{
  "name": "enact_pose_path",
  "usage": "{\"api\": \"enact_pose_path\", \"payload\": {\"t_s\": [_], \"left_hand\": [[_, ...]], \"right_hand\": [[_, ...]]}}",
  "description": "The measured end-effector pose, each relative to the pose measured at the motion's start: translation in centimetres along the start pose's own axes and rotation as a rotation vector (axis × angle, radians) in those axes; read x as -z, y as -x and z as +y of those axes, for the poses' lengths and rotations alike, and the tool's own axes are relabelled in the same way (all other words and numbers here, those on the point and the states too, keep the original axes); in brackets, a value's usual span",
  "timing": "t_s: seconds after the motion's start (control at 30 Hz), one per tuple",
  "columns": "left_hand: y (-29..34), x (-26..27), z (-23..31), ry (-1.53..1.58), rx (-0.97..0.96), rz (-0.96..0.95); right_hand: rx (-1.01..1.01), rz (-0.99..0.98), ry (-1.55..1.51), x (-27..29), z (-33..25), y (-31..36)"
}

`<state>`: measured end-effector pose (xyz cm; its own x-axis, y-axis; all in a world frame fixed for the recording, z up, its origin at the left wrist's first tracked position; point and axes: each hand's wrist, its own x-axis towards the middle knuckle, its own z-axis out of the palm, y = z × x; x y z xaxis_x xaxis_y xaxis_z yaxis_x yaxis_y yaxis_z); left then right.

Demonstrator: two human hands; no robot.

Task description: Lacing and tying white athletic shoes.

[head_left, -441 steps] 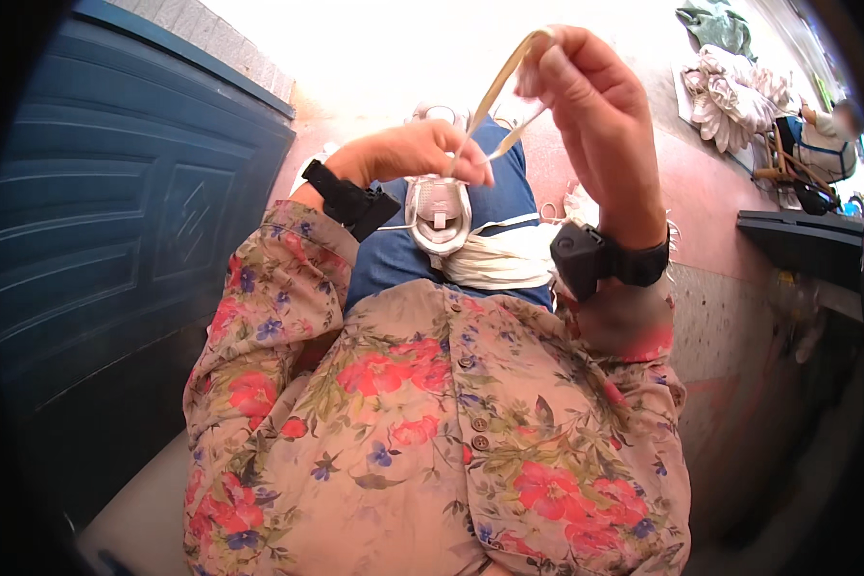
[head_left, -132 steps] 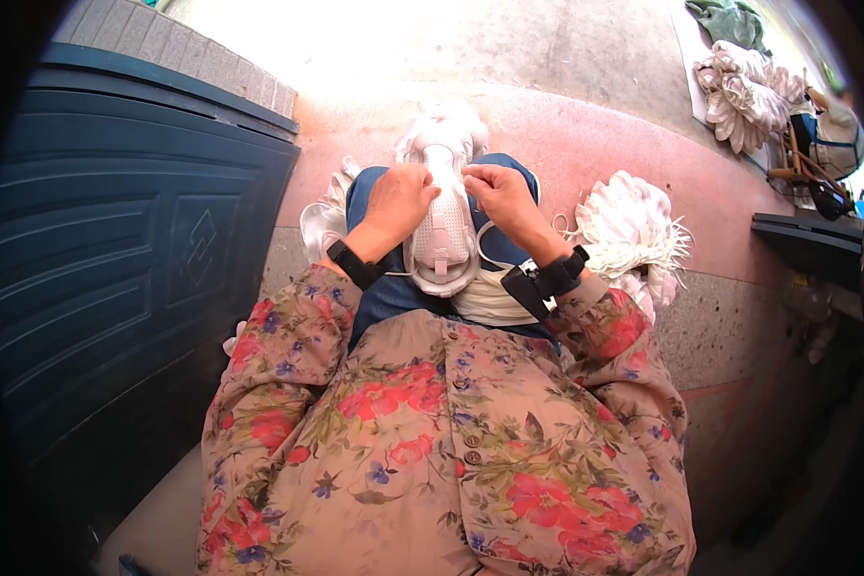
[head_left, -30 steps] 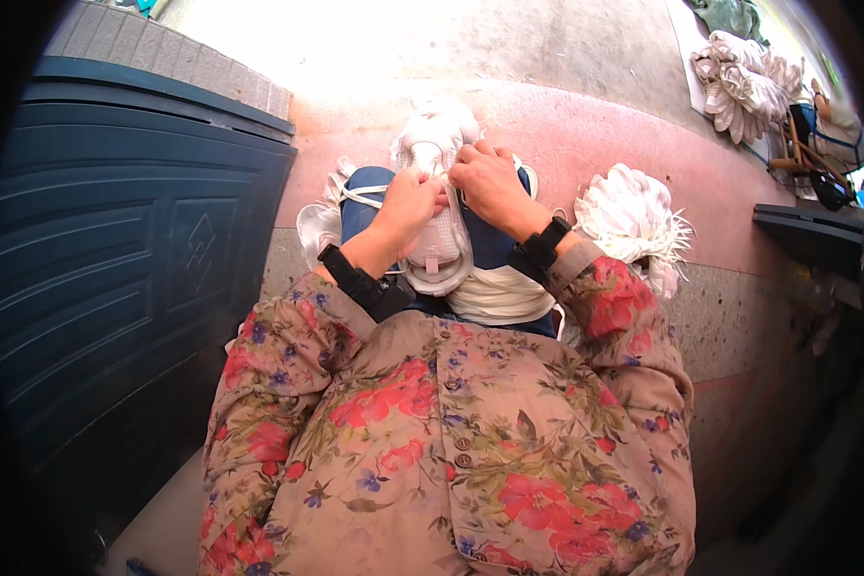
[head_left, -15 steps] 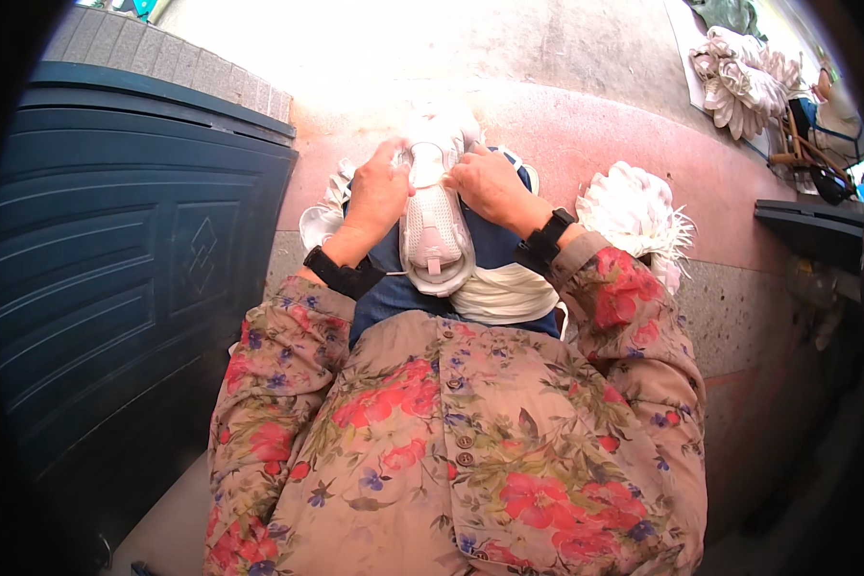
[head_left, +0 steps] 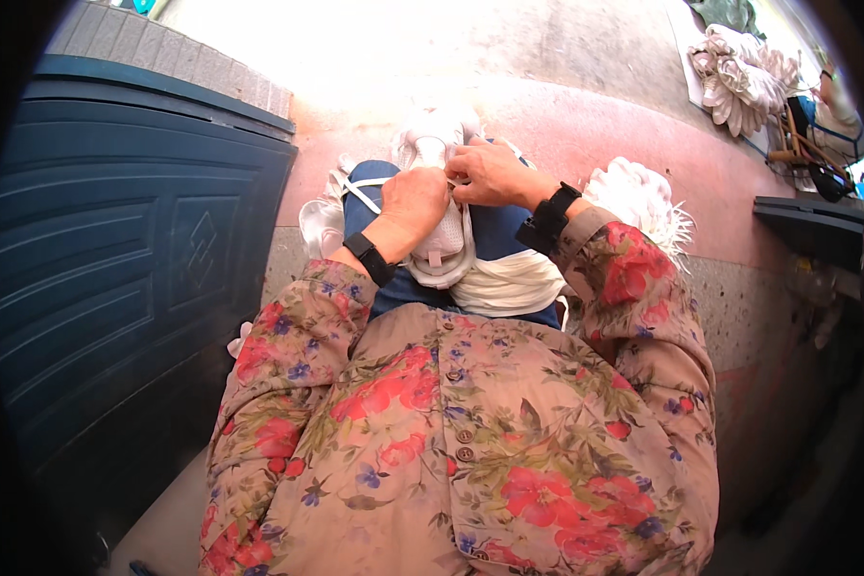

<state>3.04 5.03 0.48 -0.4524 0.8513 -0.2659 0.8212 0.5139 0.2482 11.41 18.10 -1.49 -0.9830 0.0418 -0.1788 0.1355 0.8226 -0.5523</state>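
A pale pink and white mesh shoe [head_left: 439,252] rests on my lap between my knees, its toe end toward me. My left hand [head_left: 416,204] is closed in a fist above the shoe and covers much of its middle. Close against it, my right hand [head_left: 494,175] has its fingers bent and pinched together at the shoe's right lacing edge. What lies in the fingertips of both hands is hidden. Across my left knee runs a white shoelace [head_left: 363,184], which passes out of sight near my left hand. A bundle of white laces [head_left: 509,286] lies on my right thigh.
More pale shoes lie beyond my knees and by my left leg [head_left: 319,228]. At my right sits a white heap with stringy ends [head_left: 634,202]. A dark blue panelled door [head_left: 144,240] stands at left. Far right are a shoe pile [head_left: 739,82] and a dark ledge [head_left: 811,223].
My left hand has moved right, over the middle of the shoe, closing up to my right hand. The lace across my left knee has come into sight. My right hand has shifted slightly.
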Motion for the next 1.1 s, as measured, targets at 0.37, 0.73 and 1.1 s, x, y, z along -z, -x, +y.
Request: {"api": "enact_pose_path", "payload": {"t_s": [0.37,0.73,1.1], "left_hand": [[2.5,0.1,-0.6,-0.018,-0.183,0.198],[3.8,7.4,-5.5,0.964,0.009,-0.202],[3.5,3.4,-6.8,1.026,0.259,-0.254]], "right_hand": [[0.045,0.407,0.005,-2.0,-3.0,3.0],[-0.286,1.256,-0.933,14.1,-1.3,28.4],[-0.577,1.707,-1.192,9.4,6.8,38.4]]}}
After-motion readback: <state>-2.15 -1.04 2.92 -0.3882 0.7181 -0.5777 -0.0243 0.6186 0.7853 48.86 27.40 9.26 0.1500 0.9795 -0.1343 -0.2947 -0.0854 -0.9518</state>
